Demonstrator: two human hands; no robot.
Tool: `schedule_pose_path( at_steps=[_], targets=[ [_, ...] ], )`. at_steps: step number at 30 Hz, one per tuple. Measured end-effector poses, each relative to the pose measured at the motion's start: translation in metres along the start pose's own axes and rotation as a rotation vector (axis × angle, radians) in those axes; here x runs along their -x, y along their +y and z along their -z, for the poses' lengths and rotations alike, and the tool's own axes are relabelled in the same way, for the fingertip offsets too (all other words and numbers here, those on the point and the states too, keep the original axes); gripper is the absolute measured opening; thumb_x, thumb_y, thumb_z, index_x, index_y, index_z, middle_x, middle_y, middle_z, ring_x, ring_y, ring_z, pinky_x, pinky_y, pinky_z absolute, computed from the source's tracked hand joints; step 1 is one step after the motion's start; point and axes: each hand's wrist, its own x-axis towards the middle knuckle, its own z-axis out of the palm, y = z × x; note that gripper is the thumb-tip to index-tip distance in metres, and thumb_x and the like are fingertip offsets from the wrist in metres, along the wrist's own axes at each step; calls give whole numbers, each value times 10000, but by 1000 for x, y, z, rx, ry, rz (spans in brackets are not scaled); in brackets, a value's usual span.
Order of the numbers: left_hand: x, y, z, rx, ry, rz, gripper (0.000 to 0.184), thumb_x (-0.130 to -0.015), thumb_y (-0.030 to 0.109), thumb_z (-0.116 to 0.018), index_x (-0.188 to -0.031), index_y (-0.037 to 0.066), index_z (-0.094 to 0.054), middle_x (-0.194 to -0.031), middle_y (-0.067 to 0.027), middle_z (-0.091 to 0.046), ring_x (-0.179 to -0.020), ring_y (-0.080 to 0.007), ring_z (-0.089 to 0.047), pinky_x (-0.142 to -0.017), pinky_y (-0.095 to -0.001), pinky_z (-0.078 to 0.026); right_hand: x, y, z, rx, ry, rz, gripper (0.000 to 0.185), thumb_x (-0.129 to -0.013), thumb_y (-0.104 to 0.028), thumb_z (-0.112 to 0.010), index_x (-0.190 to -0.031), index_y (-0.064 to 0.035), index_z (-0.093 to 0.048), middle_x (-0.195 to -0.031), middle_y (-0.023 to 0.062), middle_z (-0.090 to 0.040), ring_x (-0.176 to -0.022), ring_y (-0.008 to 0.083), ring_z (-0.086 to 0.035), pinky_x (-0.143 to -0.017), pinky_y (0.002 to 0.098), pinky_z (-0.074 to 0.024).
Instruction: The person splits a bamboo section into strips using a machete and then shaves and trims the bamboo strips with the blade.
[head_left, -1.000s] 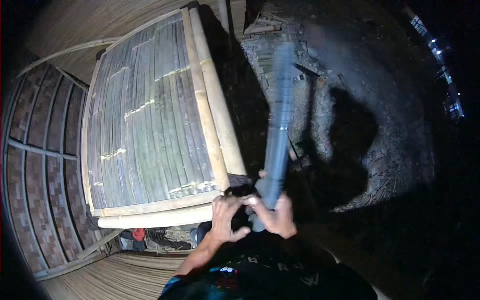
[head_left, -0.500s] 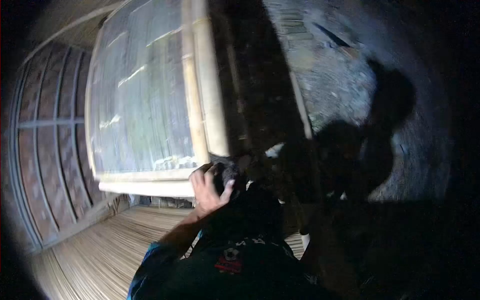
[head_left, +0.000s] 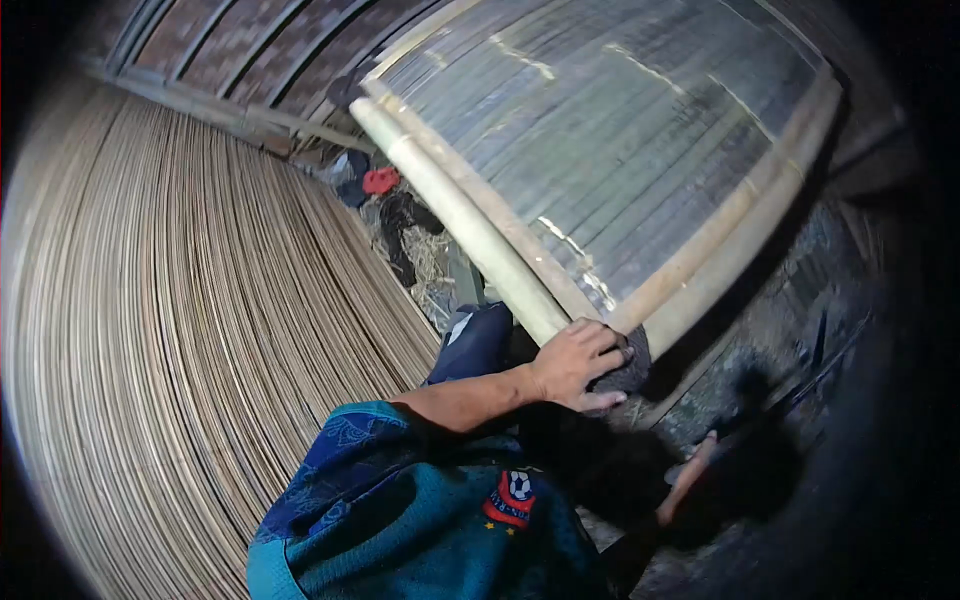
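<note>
My left hand grips the near corner of a bamboo platform, its fingers over the dark binding where the two edge poles meet. A pale bamboo pole runs from that corner up to the far left. Lower right, my right hand hangs in shadow over the ground; its fingers and anything in them are too dark to make out.
Many thin bamboo strips lie side by side on the left. A red cloth and dark items rest on straw beside the platform. A woven wall with dark bars stands at the upper left. Rubble covers the ground at right.
The view has swung left, so the platform now lies upper right. My left hand stays at the corner. The grey tube-like object in my right hand one second ago is out of sight.
</note>
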Motion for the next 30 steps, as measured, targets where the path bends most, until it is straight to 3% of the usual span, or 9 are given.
schedule_pose_path(
  at_steps=[6, 8, 9, 14, 20, 22, 24, 27, 30],
  targets=[
    [16, -14, -6, 208, 18, 65, 523, -782, 487, -759, -1028, 38, -652, -1099, -144, -607, -987, -346, -583, -885, -461, -468, -106, -129, -63, 139, 85, 665, 599, -890, -120, -781, -1401, 54, -524, -1303, 253, -635, -1089, 360, -680, -911, 374, -559],
    [21, -18, -10, 262, 17, 80, 538, -781, 478, -753, -1067, 30, -667, -1225, -166, -622, -1083, -361, -597, -955, -469, -472, -112, -183, -90, -87, -120, 523, 592, -881, -196, -810, -1372, 36, -573, -1304, 285, -639, -1134, 378, -668, -924, 406, -546],
    [25, -17, -13, 285, -51, 168, 538, -783, 467, -745, -1090, 30, -679, -1295, -181, -618, -1172, -367, -587, -1017, -492, -459, -119, -205, -109, -193, -107, 752, 592, -910, -188, -781, -1420, 1, -548, -1245, 255, -685, -1015, 372, -725, -846, 408, -572],
    [34, -35, -38, 288, 141, 17, 549, -878, 463, -693, -1215, 33, -646, -1281, -169, -619, -1250, -377, -553, -1072, -511, -433, -85, -303, -177, -171, -415, 755, 713, -846, -68, -789, -1494, -96, -492, -1286, 277, -644, -1059, 414, -695, -833, 451, -544],
    [21, -36, -37, 272, 503, 101, 484, -778, 474, -753, -945, 31, -652, -985, -137, -606, -1039, -337, -595, -982, -504, -471, -39, -352, -242, 44, -512, 780, 732, -848, -179, -804, -1501, -89, -484, -1271, 262, -654, -1057, 463, -656, -881, 476, -512],
    [15, -41, -67, 387, 41, -20, 279, -841, 334, -636, -865, 58, -605, -947, -112, -586, -1003, -314, -597, -886, -491, -465, -38, -353, -261, 36, -503, 911, 756, -842, -148, -805, -1511, -67, -464, -1302, 282, -633, -1114, 458, -644, -916, 476, -504],
    [33, -40, -38, 441, 168, 14, 246, -824, 315, -610, -762, 91, -528, -881, -87, -553, -919, -286, -586, -803, -468, -439, -26, -341, -261, 20, -432, 956, 753, -837, -92, -792, -1510, -41, -458, -1350, 277, -612, -1168, 442, -635, -955, 467, -499],
    [31, -50, -21, 943, 467, -31, 387, -933, 259, -670, -637, 72, -506, -681, -90, -511, -696, -307, -578, -655, -433, -433, -20, -337, -266, 46, -340, 999, 764, -847, -73, -762, -1537, -88, -435, -1341, 245, -630, -1119, 420, -658, -911, 457, -509],
    [67, -70, 38, 1620, 439, 379, 431, -896, 290, -769, -647, 25, -536, -649, -114, -565, -637, -320, -596, -618, -421, -425, -14, -328, -271, 85, -250, 1056, 791, -819, -29, -759, -1537, -51, -428, -1403, 227, -601, -1176, 392, -652, -973, 426, -520]
  ],
)
